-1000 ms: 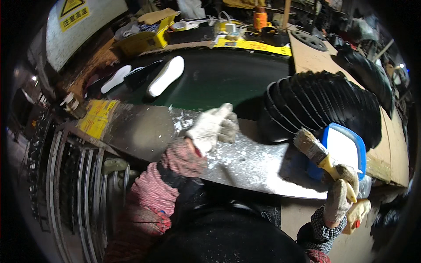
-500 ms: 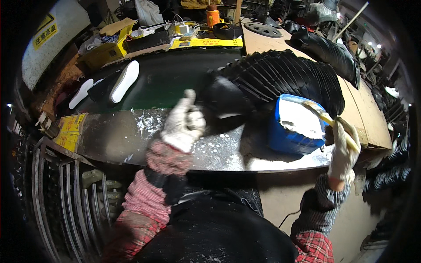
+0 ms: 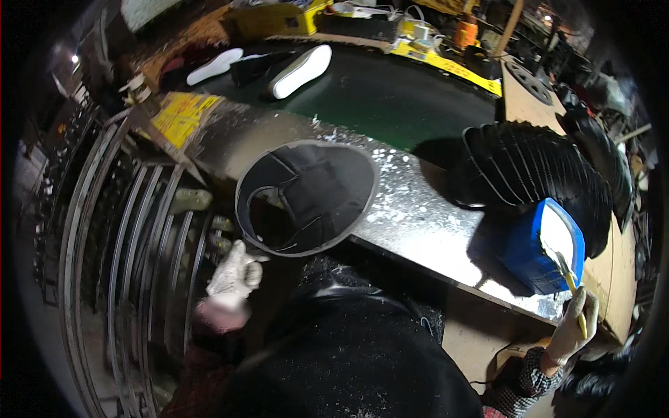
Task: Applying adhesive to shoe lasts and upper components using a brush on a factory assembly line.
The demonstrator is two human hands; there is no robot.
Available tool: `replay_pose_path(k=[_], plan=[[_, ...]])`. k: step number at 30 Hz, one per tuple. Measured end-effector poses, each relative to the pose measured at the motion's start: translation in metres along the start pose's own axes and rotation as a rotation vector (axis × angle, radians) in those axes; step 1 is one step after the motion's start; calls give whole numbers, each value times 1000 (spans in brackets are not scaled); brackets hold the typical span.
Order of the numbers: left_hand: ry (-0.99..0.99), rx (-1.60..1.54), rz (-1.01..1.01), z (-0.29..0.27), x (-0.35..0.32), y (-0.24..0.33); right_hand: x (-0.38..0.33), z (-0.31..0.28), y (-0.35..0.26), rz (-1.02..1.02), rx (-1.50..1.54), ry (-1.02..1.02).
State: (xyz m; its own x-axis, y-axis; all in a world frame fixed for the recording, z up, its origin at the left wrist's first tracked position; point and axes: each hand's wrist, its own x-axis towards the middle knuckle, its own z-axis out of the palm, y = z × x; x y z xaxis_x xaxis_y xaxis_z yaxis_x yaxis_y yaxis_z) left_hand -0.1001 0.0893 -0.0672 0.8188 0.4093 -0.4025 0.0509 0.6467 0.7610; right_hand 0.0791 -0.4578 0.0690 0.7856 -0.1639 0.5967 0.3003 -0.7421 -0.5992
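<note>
My left hand (image 3: 235, 273), in a whitish glove, is low at the left beside the metal rack. Its fingers are partly apart, and I see nothing held in them. Just above it, a dark grey shoe upper (image 3: 327, 184) with a curved opening lies over the front edge of the bench (image 3: 435, 216). At the right, my gloved right hand (image 3: 573, 324) is closed on the handle of a brush (image 3: 569, 280). The brush's head end is at the white paste in a blue container (image 3: 524, 245). A fanned stack of black uppers (image 3: 533, 164) stands behind that container.
Two white-soled shoe pieces, one a long white sole (image 3: 303, 72), lie on the far dark surface. A metal rack (image 3: 143, 244) with greenish lumps on its bars stands at the left. An orange bottle (image 3: 465, 32), cables and a yellow box (image 3: 275, 19) line the back.
The view has turned, shifting the bench. One dark upper has come from beside the stack to the near left edge. My left hand is now lower, apart from it; my right still holds the brush.
</note>
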Motion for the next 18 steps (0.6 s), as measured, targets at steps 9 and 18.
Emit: replay_pose_path(k=[9, 18], plan=[[-773, -1078, -596, 11, 31, -12, -2, 102, -104, -97, 309, -64], [-318, -183, -259, 13, 23, -15, -13, 118, -112, 8, 389, -133]])
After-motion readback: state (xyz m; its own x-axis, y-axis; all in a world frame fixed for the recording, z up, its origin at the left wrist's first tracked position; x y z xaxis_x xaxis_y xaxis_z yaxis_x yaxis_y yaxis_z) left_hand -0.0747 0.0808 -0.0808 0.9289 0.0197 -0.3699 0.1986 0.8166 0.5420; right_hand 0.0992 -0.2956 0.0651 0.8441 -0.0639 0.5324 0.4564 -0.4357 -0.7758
